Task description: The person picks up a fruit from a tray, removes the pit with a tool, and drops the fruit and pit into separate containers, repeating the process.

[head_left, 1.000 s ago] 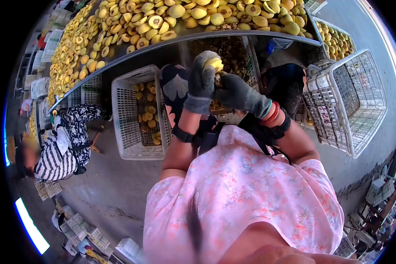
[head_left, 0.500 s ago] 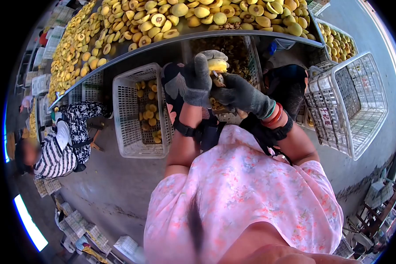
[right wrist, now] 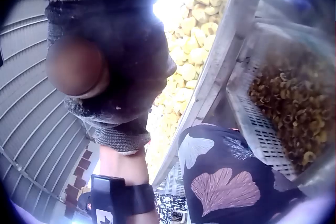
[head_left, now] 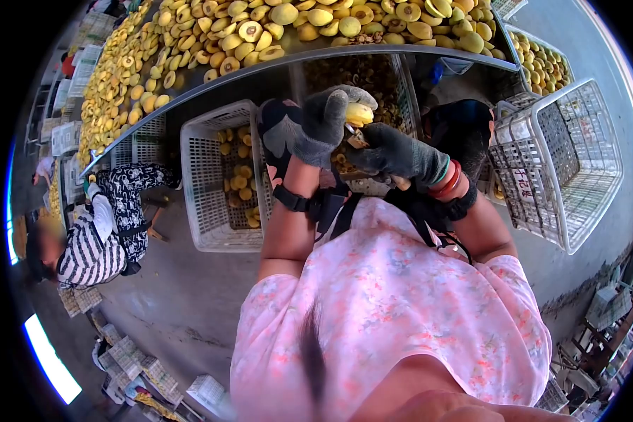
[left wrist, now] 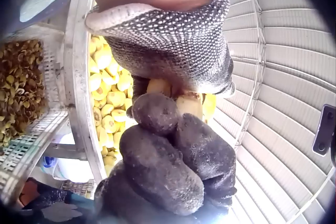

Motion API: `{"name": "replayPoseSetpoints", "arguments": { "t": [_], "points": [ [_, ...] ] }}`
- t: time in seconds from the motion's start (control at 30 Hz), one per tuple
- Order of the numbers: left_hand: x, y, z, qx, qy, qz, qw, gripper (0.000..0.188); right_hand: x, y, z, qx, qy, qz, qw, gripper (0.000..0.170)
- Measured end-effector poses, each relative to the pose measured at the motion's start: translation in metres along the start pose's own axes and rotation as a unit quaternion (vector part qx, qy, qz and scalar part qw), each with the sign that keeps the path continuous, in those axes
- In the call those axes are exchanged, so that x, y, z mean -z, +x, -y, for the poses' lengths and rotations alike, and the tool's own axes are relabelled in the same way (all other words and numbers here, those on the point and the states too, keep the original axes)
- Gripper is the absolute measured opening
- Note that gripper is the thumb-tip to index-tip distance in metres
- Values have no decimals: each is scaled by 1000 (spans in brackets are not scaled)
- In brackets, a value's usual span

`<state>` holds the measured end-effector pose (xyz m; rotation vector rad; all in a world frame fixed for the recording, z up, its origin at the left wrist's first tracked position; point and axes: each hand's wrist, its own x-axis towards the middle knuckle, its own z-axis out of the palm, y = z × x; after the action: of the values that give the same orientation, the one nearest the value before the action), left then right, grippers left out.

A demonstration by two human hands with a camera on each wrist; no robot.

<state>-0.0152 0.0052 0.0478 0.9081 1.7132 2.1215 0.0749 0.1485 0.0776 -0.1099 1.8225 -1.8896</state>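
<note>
My gloved left hand (head_left: 322, 126) grips a yellow peach (head_left: 359, 114), its fingers curled over the top of the fruit. Just below and to the right, my gloved right hand (head_left: 404, 156) holds a tool with a rounded wooden handle end (right wrist: 77, 69) that sticks out of the fist. The tool's working end (head_left: 356, 137) is right at the peach, mostly hidden by the gloves. In the left wrist view the right hand's dark fingers (left wrist: 157, 169) are close against the left glove (left wrist: 168, 45), with a bit of yellow fruit (left wrist: 209, 106) showing between them.
A metal-edged table (head_left: 295, 58) heaped with yellow peach halves (head_left: 250, 30) runs across the front. Under it stands a crate of brown scraps (right wrist: 294, 113). A white crate (head_left: 193, 190) with some peaches is at left, another white crate (head_left: 573, 141) at right. A person in stripes (head_left: 91, 250) sits at left.
Both hands have shifted slightly right and down with the peach. The tool's end shows more plainly below the fruit now, and the left hand has turned a little.
</note>
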Motion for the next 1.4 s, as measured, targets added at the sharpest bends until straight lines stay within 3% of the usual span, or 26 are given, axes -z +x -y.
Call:
{"name": "replayPoseSetpoints", "arguments": {
  "t": [0.13, 0.2, 0.23, 0.33, 0.4, 0.43, 0.53, 0.63, 0.73, 0.83, 0.87, 0.93, 0.97, 1.0, 1.07, 1.1, 1.17, 1.23, 1.3, 1.37, 1.4],
  "points": [
    [1, 1, -2, -22, 31, 34, 999, 51, 3, -2, 2, -17, 159, 64, 985, 19],
    [1, 0, -6, -24, 44, 48, 998, 49, 5, -5, 6, -72, 212, 88, 971, 19],
    [1, 0, -5, -2, 28, 37, 999, 52, 5, -6, 7, -99, 237, 100, 961, 20],
    [0, 2, -4, 70, -61, -23, 995, 61, -3, 4, -3, -49, 215, 44, 974, 18],
    [-3, 6, -4, 127, -175, -98, 971, 69, -6, 22, -18, 66, 94, 18, 993, 26],
    [-6, 8, -5, 150, -148, -158, 965, 81, -6, 28, -23, 122, 31, 4, 992, 30],
    [3, 10, -5, 159, -162, -144, 963, 81, -10, 29, -20, 126, -16, -35, 991, 31],
    [7, 3, -5, 134, -159, -113, 972, 77, -3, 36, -22, 79, -175, 0, 981, 32],
    [10, -1, -12, 73, -34, -65, 995, 72, -5, 24, -4, 115, -43, 17, 992, 30],
    [14, 0, -10, 89, -14, -53, 995, 70, 0, 31, -6, 35, 36, 74, 996, 34],
    [16, 2, -9, 95, -14, -50, 994, 71, 2, 38, -18, 55, 16, 64, 996, 33],
    [24, 9, -6, 144, -137, -102, 975, 72, 2, 53, -43, 95, -23, 46, 994, 31],
    [28, 11, -6, 167, -197, -126, 958, 72, 3, 54, -44, 105, -102, 37, 988, 28],
    [27, 14, -14, 172, -202, -229, 937, 72, 2, 53, -33, 115, -180, 27, 976, 25],
    [56, 12, -4, 118, -212, -269, 932, 74, 4, 57, -30, 147, -270, 15, 951, 19],
    [67, 7, -2, 90, -176, -290, 936, 75, 7, 61, -40, 170, -283, 13, 944, 16],
    [89, -7, -5, 75, -99, -340, 932, 79, 12, 68, -44, 95, -271, 36, 957, 15],
    [126, -33, 2, 80, -36, -389, 917, 70, 21, 79, -39, -102, -215, 85, 967, 20],
    [179, -65, 14, 62, 152, -473, 865, 65, 48, 119, -103, -129, 12, 45, 991, 16],
    [222, -101, 12, 124, 332, -524, 775, 53, 90, 155, -141, -105, 39, -9, 994, 21],
    [247, -121, 13, 162, 403, -533, 726, 48, 113, 169, -147, -70, -51, -43, 995, 23]
  ]
}}
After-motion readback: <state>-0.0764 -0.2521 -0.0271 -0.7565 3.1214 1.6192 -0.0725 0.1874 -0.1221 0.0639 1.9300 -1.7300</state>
